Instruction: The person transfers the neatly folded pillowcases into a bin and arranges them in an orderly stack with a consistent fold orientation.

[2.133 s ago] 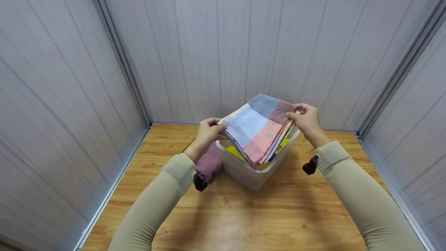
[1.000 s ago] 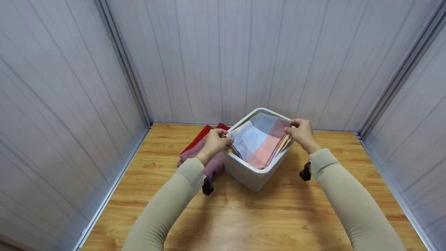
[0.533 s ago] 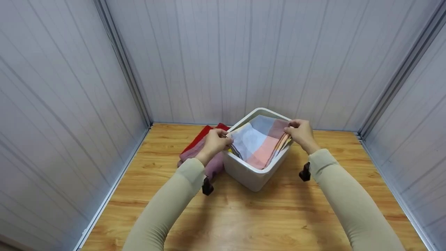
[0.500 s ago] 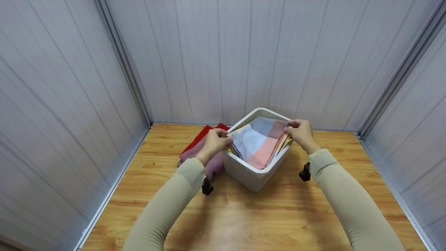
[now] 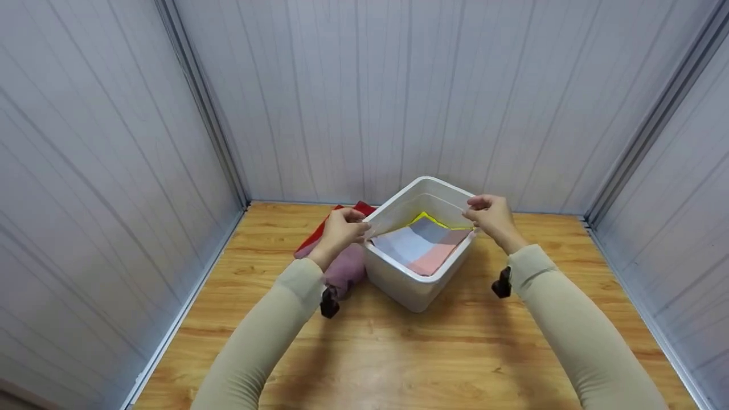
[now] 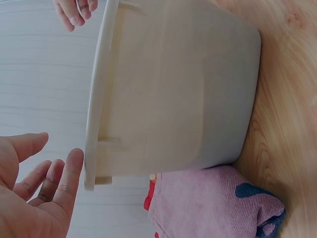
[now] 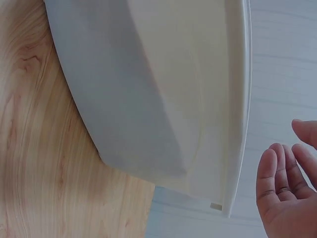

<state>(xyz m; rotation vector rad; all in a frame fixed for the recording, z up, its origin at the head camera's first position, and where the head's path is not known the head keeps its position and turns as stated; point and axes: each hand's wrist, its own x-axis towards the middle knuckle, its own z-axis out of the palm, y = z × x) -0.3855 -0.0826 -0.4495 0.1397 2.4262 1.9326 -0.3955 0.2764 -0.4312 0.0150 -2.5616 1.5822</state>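
A folded checked cloth point(image 5: 416, 242) in blue, grey and pink lies inside the white plastic bin point(image 5: 403, 276), below its rim. A yellow-edged piece point(image 5: 422, 216) shows from beneath it. My left hand point(image 5: 342, 230) is at the bin's left corner; in the left wrist view its thumb and fingers stand apart with nothing between them, a fingertip point(image 6: 75, 157) right at the rim. Over the right corner is my right hand point(image 5: 491, 217), its fingers loosely bent and holding nothing, as the right wrist view shows, just outside the rim point(image 7: 242, 124).
Left of the bin, a mauve cloth point(image 5: 347, 267) lies on the wooden surface, with a red cloth point(image 5: 319, 232) behind it. Pale panel walls point(image 5: 353, 102) enclose the back and both sides.
Both hands have let go of the folded checked cloth, which has dropped deeper into the bin. The left hand has shifted slightly outward; the right hand has stayed nearly in place.
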